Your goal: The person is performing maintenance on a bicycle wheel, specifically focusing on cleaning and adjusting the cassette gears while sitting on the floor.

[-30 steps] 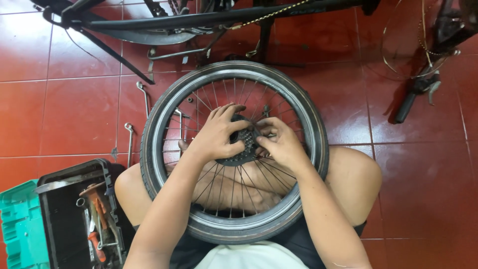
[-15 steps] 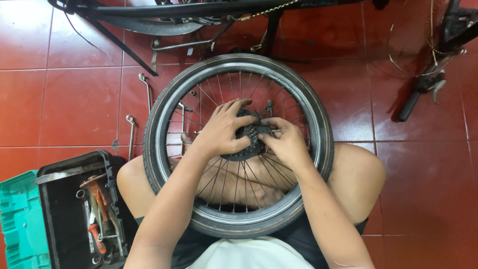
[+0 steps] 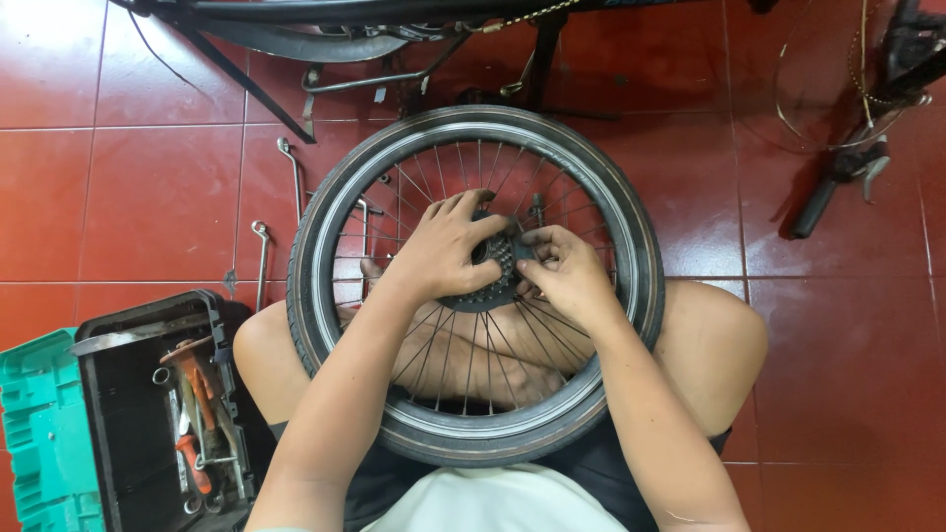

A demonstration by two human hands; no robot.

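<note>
A spoked bicycle wheel (image 3: 330,222) with a black tyre lies flat across my crossed legs. At its hub sits a dark toothed sprocket cluster (image 3: 493,281). My left hand (image 3: 445,246) wraps over the left side of that cluster, fingers curled on its teeth. My right hand (image 3: 564,276) grips the cluster's right side, fingertips pinched near the axle end (image 3: 538,209). Both hands hide most of the hub.
An open black toolbox (image 3: 128,414) with pliers and screwdrivers stands at my left, beside a green crate (image 3: 34,433). Wrenches (image 3: 261,256) lie on the red floor tiles left of the wheel. A bicycle frame and stand (image 3: 374,39) cross the top; a handlebar part (image 3: 838,182) lies right.
My view shifted slightly, so the wheel sits a little lower and more central. Both hands stay on the sprocket cluster, with fingers regripped a little.
</note>
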